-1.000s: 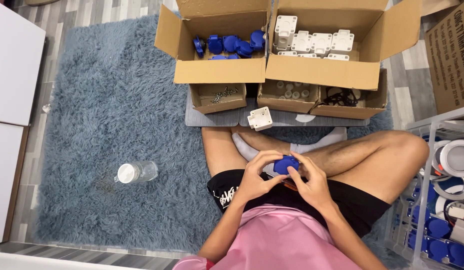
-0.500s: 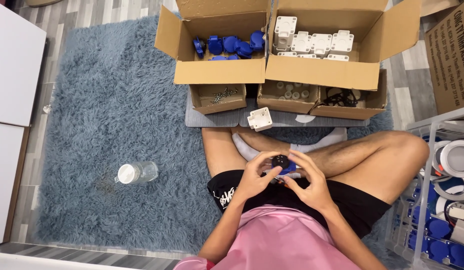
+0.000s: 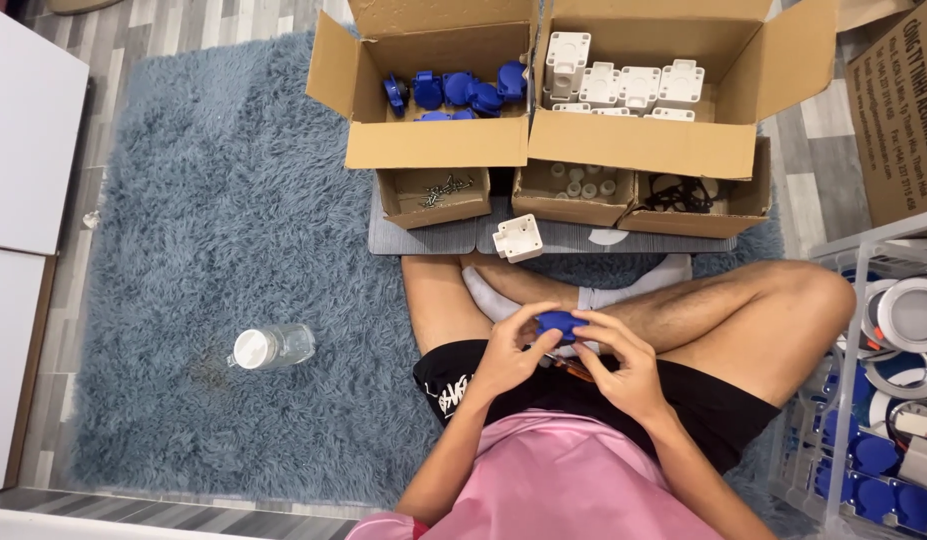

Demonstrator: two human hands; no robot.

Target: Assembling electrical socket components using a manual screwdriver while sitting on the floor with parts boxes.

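Between the earlier frames and now, your hands have turned the small part over in your lap: half a second ago a dark face of it showed between your fingers, and now its blue side faces up again, much as it did a second ago. Your arms, your crossed legs and everything on the rug lie as before.

Your left hand (image 3: 505, 352) is closed around the blue part (image 3: 560, 322) from its own side, thumb and fingertips pinching the edge. Your right hand (image 3: 623, 362) grips the other side, fingers curled over the top. You hold the blue part just above your shins, in front of your black shorts.

Ahead of your feet, a white square housing (image 3: 517, 238) lies on a grey mat (image 3: 433, 238). Beyond it stand two large open cardboard boxes: one with blue caps (image 3: 453, 92), the other with white housings (image 3: 623, 85). Three smaller trays sit in front of them, one with screws (image 3: 443, 190), one with small white pieces (image 3: 578, 182), one with black rings (image 3: 678, 195).

On the shaggy grey-blue rug (image 3: 213, 280), well apart from your left hand, a clear plastic bottle (image 3: 271, 347) lies on its side. Near your right knee, a clear bin (image 3: 873, 400) holds round white fittings and more blue pieces.
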